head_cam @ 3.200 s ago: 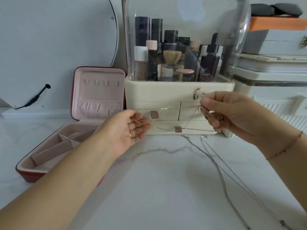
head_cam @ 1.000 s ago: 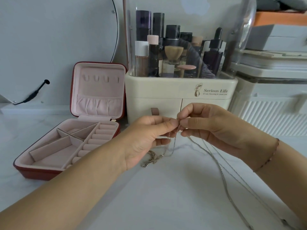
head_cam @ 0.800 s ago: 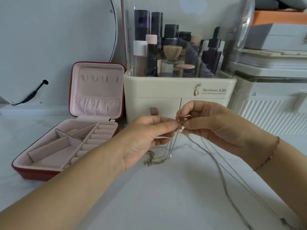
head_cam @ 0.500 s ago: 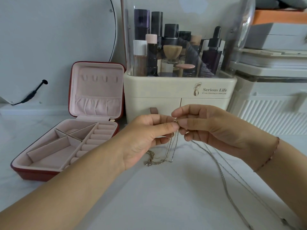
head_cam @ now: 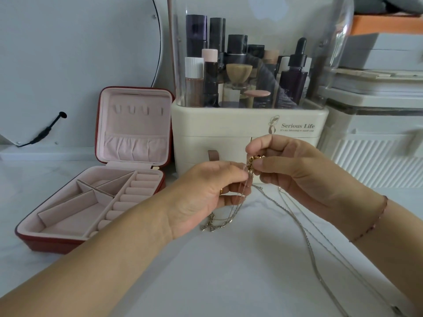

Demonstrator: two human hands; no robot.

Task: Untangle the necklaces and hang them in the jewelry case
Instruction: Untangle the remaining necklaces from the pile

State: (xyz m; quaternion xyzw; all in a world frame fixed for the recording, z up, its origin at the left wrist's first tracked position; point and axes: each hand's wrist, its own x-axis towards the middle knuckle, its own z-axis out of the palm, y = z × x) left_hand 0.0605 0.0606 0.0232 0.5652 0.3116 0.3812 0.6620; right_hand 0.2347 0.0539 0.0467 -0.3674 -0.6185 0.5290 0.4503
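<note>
Both hands are right in front of the cream cosmetics organizer (head_cam: pixel 229 131), working on one gold necklace (head_cam: pixel 229 220). The right hand (head_cam: pixel 295 172) pinches its little pendant (head_cam: pixel 252 161), and the left hand (head_cam: pixel 206 195) nips the chain just beside it. The slack droops onto the marble top (head_cam: pixel 229 275). Two silver chains (head_cam: pixel 307 241) trail out front too. The red jewelry case (head_cam: pixel 135 133) sits open just left of the organizer.

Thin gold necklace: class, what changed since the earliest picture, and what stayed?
The left hand and right hand moved together, pinching the thin gold necklace at one spot; its slack hangs to the tabletop. The open red jewelry case and long silver chains stayed put.
</note>
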